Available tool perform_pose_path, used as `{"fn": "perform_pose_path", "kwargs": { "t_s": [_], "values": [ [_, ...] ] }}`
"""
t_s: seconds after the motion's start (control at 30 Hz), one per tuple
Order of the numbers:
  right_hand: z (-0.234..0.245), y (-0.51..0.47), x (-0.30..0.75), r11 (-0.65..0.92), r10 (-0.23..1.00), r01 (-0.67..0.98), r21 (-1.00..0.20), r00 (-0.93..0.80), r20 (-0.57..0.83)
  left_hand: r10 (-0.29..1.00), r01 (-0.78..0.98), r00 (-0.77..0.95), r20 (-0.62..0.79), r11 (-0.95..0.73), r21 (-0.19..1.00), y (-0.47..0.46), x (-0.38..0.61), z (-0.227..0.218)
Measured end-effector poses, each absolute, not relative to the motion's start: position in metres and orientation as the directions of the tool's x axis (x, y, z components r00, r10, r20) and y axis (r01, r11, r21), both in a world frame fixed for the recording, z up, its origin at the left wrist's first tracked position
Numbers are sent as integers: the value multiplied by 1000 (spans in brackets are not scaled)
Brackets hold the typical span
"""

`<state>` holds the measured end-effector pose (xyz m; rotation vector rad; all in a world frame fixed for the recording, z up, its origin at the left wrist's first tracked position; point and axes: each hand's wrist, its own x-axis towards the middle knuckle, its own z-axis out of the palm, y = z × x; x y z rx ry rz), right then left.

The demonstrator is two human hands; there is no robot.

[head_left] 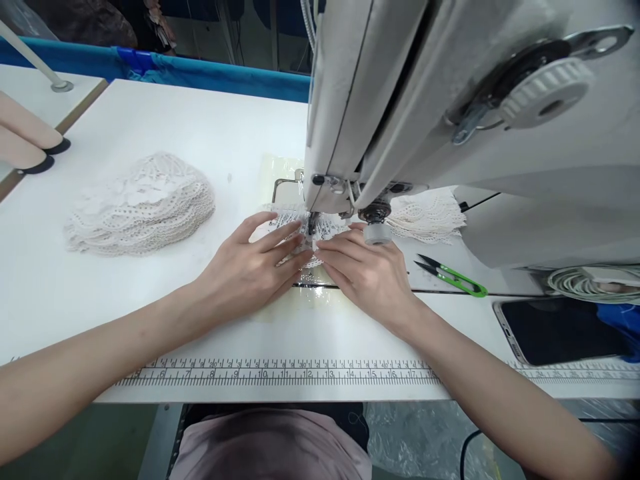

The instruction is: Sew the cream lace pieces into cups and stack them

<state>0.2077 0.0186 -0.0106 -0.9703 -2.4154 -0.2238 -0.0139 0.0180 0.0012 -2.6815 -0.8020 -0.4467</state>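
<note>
A white lace piece [287, 215] with small eyelets lies under the presser foot [311, 224] of the sewing machine [345, 100]. On its left side my left hand [253, 263] rests flat, fingers stretched and spread over the lace. From the right, my right hand [367, 267] lays its extended fingers on the lace's edge beside the foot; the machine head partly covers this hand. The fingertips of both hands come close together just in front of the foot. The needle's tip cannot be made out.
A stack of white lace pieces [145, 207] is on the left; more lace [427, 215] lies behind the machine head. Green-handled thread snips [453, 275] and a phone [560, 330] sit at right. A printed ruler [280, 373] runs along the front edge.
</note>
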Motion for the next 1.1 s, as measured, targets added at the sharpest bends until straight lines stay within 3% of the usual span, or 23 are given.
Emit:
{"fn": "perform_pose_path", "kwargs": {
  "t_s": [0.3,0.43,0.73,0.97,1.1],
  "values": [
    [-14,29,206,651,641,757,63,-592,488,568,636,756,325,-756,-159,31,-16,-3],
    [-14,26,207,676,596,729,106,-625,504,528,617,761,377,-768,-171,23,-16,-3],
    [-15,20,211,695,574,709,119,-646,503,509,603,759,407,-785,-142,17,-15,-1],
    [-14,21,211,677,609,727,117,-642,465,558,625,716,419,-780,-32,21,-14,-5],
    [-15,23,211,668,616,732,132,-644,453,550,624,719,425,-780,-46,23,-13,-6]
  ]
}}
